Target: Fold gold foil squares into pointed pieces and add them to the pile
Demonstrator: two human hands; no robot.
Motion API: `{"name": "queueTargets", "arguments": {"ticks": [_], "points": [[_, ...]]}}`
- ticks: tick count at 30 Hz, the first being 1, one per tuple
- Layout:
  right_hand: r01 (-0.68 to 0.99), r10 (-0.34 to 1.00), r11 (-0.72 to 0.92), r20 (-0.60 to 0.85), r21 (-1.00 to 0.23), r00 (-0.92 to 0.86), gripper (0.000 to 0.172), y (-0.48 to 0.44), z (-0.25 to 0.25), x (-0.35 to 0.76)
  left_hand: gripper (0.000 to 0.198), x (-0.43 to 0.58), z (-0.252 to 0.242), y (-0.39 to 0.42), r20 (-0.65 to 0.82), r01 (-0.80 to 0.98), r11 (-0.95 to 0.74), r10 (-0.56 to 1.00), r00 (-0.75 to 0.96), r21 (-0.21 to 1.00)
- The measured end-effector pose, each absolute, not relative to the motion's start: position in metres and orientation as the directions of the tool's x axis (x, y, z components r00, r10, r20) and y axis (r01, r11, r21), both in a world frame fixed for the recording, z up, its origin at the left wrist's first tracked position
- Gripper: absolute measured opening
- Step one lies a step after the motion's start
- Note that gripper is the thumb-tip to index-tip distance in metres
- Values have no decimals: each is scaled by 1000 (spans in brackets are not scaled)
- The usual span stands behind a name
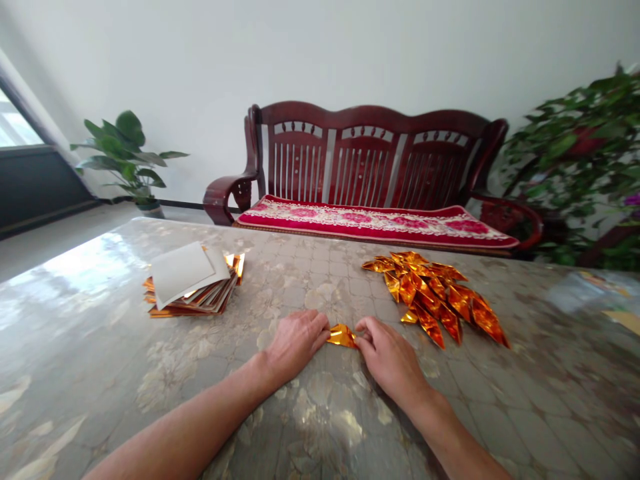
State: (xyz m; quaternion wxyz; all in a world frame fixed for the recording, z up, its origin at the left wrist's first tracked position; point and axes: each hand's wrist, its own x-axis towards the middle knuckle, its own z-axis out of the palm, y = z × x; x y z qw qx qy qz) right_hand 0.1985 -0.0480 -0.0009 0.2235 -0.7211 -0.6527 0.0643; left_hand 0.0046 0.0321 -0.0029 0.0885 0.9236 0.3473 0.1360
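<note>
A small folded piece of gold foil paper [342,335] lies on the table between my two hands. My left hand [295,343] pinches its left end, fingers curled down. My right hand [387,357] grips its right end with fingers closed. Just beyond my right hand lies a pile of folded gold foil pieces [435,293]. To the left sits a stack of flat foil sheets [193,287], white side up on top.
The table [310,413] has a glossy floral-patterned cover. Behind it stands a dark red wooden bench [370,173] with a red cushion. Potted plants stand at the far left [127,157] and at the right [580,160]. A clear plastic wrapper [590,293] lies at the right.
</note>
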Motion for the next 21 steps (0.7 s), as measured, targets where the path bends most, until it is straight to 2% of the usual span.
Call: {"name": "queueTargets", "arguments": {"ticks": [7, 10, 13, 16, 18, 21], "points": [[933, 971, -31, 211, -358, 113, 13, -48, -3, 197, 16, 5, -6, 30, 155, 666, -695, 715, 682, 271], [952, 968, -3, 237, -307, 79, 13, -48, 0, 195, 13, 6, -5, 29, 200, 675, -696, 717, 668, 243], [978, 959, 34, 281, -205, 26, 10, -50, 4, 193, 11, 6, -6, 28, 286, 620, -762, 646, 708, 186], [991, 952, 107, 297, -76, -80, 13, -53, 7, 192, 16, 5, -8, 28, 294, 519, -844, 535, 792, 137], [987, 945, 151, 300, -54, -128, 16, -56, 8, 192, 17, 5, -9, 28, 284, 474, -872, 489, 825, 124], [978, 937, 189, 314, -90, -152, 8, -58, 8, 193, 23, 4, -7, 29, 284, 443, -888, 460, 841, 125]]}}
